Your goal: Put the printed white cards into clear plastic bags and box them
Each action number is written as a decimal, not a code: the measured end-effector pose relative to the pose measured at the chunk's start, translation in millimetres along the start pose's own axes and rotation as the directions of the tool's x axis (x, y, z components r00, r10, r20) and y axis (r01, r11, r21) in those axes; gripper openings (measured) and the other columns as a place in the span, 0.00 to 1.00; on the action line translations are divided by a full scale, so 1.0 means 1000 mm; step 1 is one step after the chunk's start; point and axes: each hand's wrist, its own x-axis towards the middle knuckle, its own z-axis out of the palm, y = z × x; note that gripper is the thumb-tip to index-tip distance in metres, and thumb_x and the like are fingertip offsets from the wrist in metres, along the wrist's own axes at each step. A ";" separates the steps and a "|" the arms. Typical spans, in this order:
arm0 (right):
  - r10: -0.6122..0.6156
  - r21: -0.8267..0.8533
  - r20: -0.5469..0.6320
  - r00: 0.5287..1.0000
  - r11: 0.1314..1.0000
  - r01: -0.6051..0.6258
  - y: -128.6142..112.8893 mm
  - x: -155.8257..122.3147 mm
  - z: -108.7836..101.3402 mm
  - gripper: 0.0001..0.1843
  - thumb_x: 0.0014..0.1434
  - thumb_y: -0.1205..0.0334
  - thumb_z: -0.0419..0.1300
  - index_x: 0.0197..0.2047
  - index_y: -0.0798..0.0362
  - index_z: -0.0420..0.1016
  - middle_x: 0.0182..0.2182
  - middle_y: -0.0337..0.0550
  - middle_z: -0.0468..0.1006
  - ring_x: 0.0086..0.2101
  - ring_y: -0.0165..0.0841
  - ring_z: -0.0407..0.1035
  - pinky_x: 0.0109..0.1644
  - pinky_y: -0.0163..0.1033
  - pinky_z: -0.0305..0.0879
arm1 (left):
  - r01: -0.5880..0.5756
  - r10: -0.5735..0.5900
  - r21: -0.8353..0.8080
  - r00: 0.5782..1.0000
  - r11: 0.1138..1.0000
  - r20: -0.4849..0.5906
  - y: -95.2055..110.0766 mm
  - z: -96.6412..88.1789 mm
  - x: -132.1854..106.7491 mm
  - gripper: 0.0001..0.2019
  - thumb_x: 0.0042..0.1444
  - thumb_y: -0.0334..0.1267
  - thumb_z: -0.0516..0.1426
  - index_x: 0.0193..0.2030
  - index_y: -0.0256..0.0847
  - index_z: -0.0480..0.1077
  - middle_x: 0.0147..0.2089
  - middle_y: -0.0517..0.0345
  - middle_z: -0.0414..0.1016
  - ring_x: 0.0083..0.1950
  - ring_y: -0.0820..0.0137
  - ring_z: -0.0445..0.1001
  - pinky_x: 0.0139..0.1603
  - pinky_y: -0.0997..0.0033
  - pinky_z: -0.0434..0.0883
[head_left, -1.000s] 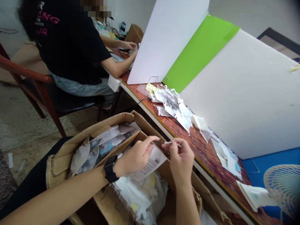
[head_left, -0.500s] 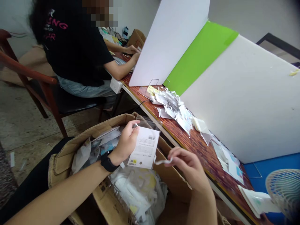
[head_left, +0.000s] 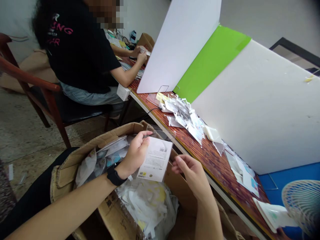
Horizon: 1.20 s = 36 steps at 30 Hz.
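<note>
Between the thumb and fingers of my left hand [head_left: 136, 151] is a white printed card in a clear plastic sleeve [head_left: 155, 161], its text upside down to me. The sleeve's clear flap sticks out beyond my fingertips. My right hand [head_left: 188, 168] is just right of the card, fingers loosely bent and apart, with nothing visible in them. Below the card, a clear bag full of white and yellow paper strips [head_left: 150, 206] sits in a cardboard box [head_left: 117, 216]. Further left, the box holds several plastic-wrapped packets [head_left: 113, 150].
A wooden desk [head_left: 212, 163] runs diagonally past the box, bearing a pile of sleeved packets [head_left: 185, 113] and a white fan [head_left: 302, 203]. White and green partition boards [head_left: 212, 63] stand on it. A co-worker in a black shirt [head_left: 82, 56] sits at the upper left.
The white strip that was in my right hand's fingers is no longer visible there. My right hand has shifted slightly left and its fingers have loosened. My left hand still holds the sleeved card.
</note>
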 end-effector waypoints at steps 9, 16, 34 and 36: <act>-0.036 0.330 -0.220 0.975 0.938 0.109 0.008 0.008 0.010 0.11 0.51 0.55 0.64 0.33 0.54 0.78 0.26 0.40 0.79 0.27 0.32 0.72 0.33 0.38 0.71 | 0.160 -0.126 -0.113 0.956 0.981 0.265 0.005 0.005 -0.005 0.08 0.58 0.38 0.53 0.42 0.38 0.66 0.34 0.58 0.76 0.32 0.72 0.72 0.32 0.75 0.67; -0.121 0.247 -0.285 0.951 0.949 0.195 0.013 0.008 0.005 0.09 0.50 0.60 0.65 0.36 0.51 0.80 0.28 0.39 0.79 0.27 0.30 0.71 0.32 0.36 0.69 | 0.223 -0.183 -0.130 0.947 0.966 0.264 0.007 0.000 -0.004 0.04 0.53 0.35 0.57 0.36 0.38 0.70 0.26 0.63 0.70 0.25 0.77 0.66 0.24 0.78 0.61; -0.537 0.086 -0.220 0.814 0.821 0.565 0.002 -0.009 -0.003 0.15 0.50 0.74 0.58 0.33 0.46 0.81 0.33 0.41 0.80 0.32 0.35 0.72 0.30 0.37 0.65 | 0.255 -0.157 -0.306 0.938 0.917 0.310 0.013 -0.006 -0.009 0.03 0.46 0.30 0.58 0.26 0.36 0.73 0.26 0.58 0.74 0.24 0.74 0.68 0.24 0.76 0.62; -0.532 0.097 -0.212 0.820 0.823 0.559 0.003 -0.009 -0.005 0.15 0.50 0.74 0.58 0.34 0.46 0.81 0.34 0.42 0.80 0.34 0.36 0.72 0.32 0.38 0.66 | 0.261 -0.151 -0.316 0.931 0.912 0.333 0.014 -0.008 -0.009 0.03 0.44 0.31 0.58 0.25 0.35 0.74 0.25 0.56 0.75 0.24 0.73 0.70 0.25 0.74 0.63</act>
